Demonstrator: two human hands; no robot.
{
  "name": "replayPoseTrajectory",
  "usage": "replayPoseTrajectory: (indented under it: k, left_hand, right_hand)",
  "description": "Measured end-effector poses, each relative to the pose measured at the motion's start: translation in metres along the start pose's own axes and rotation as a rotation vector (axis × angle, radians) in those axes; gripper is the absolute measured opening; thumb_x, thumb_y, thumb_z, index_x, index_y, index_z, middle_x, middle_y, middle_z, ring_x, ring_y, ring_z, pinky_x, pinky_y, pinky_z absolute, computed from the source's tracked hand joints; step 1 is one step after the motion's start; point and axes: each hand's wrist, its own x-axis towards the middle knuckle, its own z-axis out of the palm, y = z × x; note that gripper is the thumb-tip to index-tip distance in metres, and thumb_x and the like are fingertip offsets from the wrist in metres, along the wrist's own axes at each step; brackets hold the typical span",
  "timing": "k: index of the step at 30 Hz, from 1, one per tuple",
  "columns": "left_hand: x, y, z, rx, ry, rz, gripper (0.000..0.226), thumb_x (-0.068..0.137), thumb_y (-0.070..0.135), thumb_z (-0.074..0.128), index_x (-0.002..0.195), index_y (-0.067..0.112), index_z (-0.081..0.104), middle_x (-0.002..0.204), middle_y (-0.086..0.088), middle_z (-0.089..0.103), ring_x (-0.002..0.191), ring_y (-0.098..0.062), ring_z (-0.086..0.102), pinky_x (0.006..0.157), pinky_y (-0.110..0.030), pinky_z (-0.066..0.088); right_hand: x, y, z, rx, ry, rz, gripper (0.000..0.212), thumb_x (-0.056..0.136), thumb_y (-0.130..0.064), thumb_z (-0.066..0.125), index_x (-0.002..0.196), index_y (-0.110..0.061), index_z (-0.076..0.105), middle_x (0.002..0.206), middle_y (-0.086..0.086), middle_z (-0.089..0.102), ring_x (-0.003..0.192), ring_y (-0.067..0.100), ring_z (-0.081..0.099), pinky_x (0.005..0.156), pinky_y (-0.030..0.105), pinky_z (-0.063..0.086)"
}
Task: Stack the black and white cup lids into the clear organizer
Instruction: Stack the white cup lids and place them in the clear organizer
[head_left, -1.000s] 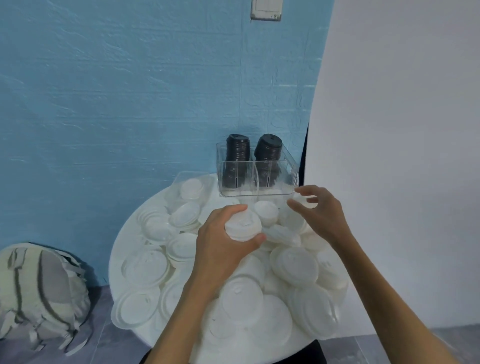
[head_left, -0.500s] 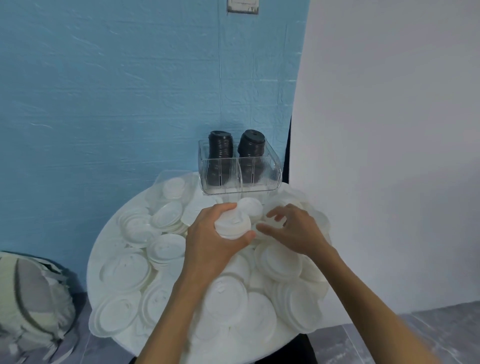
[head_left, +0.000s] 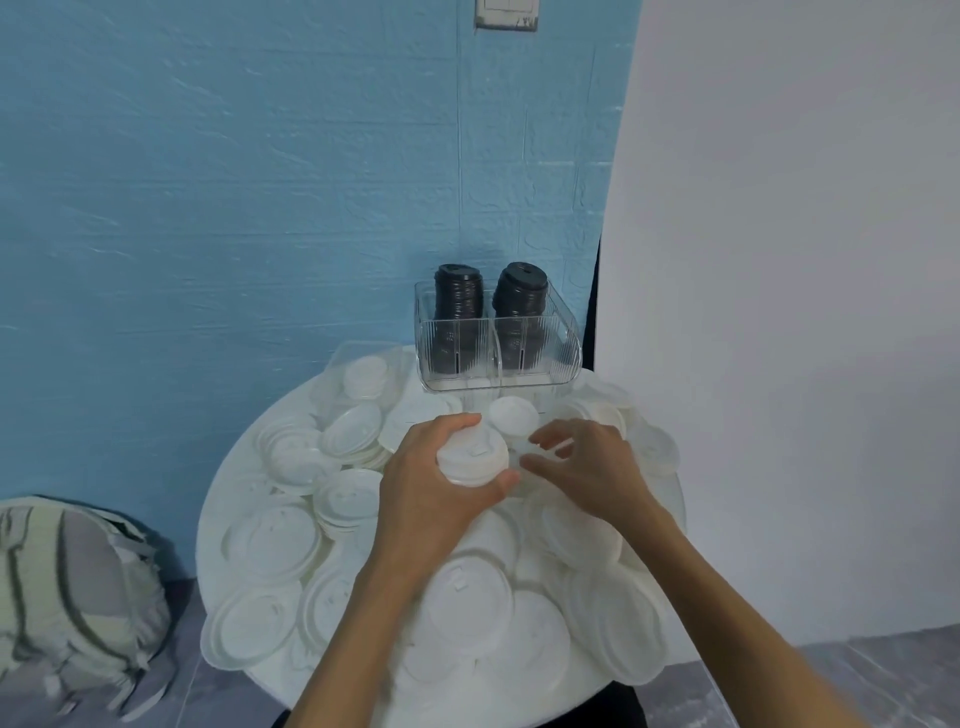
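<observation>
Table (head_left: 228, 499): round, white, strewn with loose white lids (head_left: 280, 535).
Clear organizer (head_left: 496, 345): far edge; two black stacks (head_left: 457, 299) inside, near compartments open.
Left hand (head_left: 431, 499): grasps a small white stack (head_left: 471, 457); should keep it level and rims aligned.
Right hand (head_left: 587, 462): just right of the stack, fingers curled; whether it pinches a lid cannot be told.

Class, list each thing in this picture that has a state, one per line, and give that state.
Clear organizer: upright at the table's far edge, two black stacks in its rear compartments.
Black lid stacks: upright, rising above the rim.
Small stack of white lids: held in the left hand's grip.
Left hand: curled round that stack.
Right hand: fingers bent, reaching among loose lids.
Loose white lids: scattered over the table, unsorted.
</observation>
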Motion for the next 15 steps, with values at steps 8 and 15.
replayPoseTrajectory:
  k: [8,15]
  left_hand:
    - [0.0,-0.006,-0.007,-0.012,0.034,-0.069,0.065,0.059,0.051,0.094,0.117,0.047,0.064,0.119,0.02,0.064,0.108,0.006,0.056,0.093,-0.02,0.045]
    - [0.001,-0.012,-0.004,0.061,0.004,-0.071,0.067,0.06,0.055,0.092,0.12,0.046,0.062,0.122,0.02,0.062,0.11,0.001,0.055,0.093,-0.021,0.042]
  right_hand:
    - [-0.005,-0.03,-0.02,0.262,0.237,-0.061,0.009,0.088,-0.023,0.078,0.095,-0.028,0.078,0.086,-0.023,0.072,0.078,-0.007,0.068,0.074,0.014,0.053]
    - [-0.012,-0.028,0.011,0.164,0.1,-0.064,0.029,0.083,-0.021,0.081,0.11,-0.028,0.074,0.095,-0.016,0.072,0.083,-0.002,0.068,0.08,0.021,0.056]
